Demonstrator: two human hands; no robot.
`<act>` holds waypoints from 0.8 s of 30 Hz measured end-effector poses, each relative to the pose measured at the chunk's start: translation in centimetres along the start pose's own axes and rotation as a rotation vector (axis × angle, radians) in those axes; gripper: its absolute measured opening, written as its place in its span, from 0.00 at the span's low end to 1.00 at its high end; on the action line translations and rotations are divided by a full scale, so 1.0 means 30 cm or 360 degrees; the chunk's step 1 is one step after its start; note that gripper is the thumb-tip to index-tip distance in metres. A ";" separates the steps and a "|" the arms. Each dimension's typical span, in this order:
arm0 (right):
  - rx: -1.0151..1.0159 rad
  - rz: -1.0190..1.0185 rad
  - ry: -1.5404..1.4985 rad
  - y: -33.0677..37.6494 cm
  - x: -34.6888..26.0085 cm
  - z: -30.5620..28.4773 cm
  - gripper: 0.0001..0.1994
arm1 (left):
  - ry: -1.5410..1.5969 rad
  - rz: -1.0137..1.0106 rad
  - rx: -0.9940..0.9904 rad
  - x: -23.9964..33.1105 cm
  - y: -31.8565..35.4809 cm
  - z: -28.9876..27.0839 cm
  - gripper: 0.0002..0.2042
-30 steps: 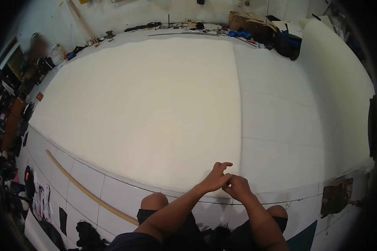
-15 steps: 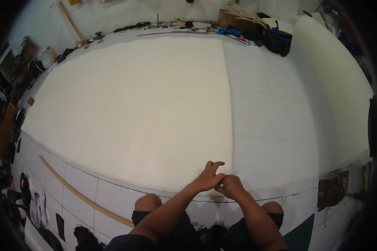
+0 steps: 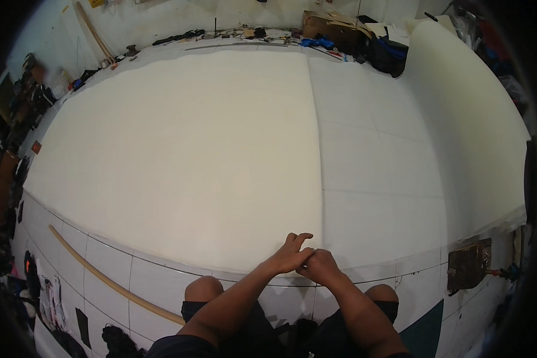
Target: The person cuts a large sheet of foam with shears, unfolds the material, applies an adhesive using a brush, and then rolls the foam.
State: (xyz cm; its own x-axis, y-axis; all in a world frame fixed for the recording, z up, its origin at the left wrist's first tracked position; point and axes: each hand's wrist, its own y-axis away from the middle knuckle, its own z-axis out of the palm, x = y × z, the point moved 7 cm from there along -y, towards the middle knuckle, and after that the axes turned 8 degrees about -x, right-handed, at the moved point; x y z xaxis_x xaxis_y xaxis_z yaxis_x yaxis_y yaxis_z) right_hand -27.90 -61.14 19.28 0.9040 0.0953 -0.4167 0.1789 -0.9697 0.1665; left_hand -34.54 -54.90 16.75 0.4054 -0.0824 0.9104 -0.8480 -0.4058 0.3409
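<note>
A large cream sheet (image 3: 179,155) of foam-like material lies flat before me, its straight right edge ending just beyond my hands. My left hand (image 3: 289,255) is over the sheet's near right corner, with its forefinger stretched out and bent at the tip, apart from the thumb. Its thumb side touches my right hand (image 3: 321,266), whose fingers are closed. What the right fingers hold, if anything, is hidden. Beneath and to the right spreads a thin whitish sheet (image 3: 376,149) through which tile lines show.
At the right, cream material (image 3: 465,113) curves upward. A wooden stick (image 3: 110,281) lies on the tiles at near left. Along the back wall are a cardboard box (image 3: 327,27), a dark bag (image 3: 389,56) and scattered small items. A brown package (image 3: 468,267) is at right.
The whole view has shifted slightly, with the scene moving left in the picture. My hands keep nearly the same pose against each other; the sheets lie as before.
</note>
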 end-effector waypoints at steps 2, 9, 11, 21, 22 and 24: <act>0.0028 0.0028 -0.0055 0.002 0.006 -0.007 0.09 | 0.0066 0.0021 0.0056 0.012 0.003 -0.013 0.28; 0.0157 0.0016 -0.0241 0.001 -0.001 -0.057 0.07 | 0.0170 0.0021 0.0126 0.031 0.014 -0.044 0.28; 0.0161 -0.0015 -0.0233 0.004 0.005 -0.048 0.06 | 0.0147 0.0037 0.0119 0.039 0.016 -0.041 0.28; -0.0110 0.0129 -0.0107 -0.001 0.021 0.003 0.10 | 0.0014 0.0063 0.0057 0.038 0.023 -0.016 0.26; -0.0100 0.0120 -0.0103 -0.001 0.020 0.004 0.10 | 0.0030 0.0073 0.0052 0.034 0.021 -0.011 0.26; -0.0094 0.0135 -0.0109 0.002 0.025 0.004 0.10 | 0.0060 0.0098 0.0034 0.035 0.016 -0.002 0.26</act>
State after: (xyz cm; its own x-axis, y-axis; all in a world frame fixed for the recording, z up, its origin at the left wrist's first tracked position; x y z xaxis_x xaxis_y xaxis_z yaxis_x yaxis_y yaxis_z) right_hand -27.26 -61.14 18.86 0.8887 -0.0039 -0.4585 0.1274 -0.9585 0.2551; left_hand -34.54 -55.14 17.90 0.3389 -0.0738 0.9379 -0.8634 -0.4204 0.2789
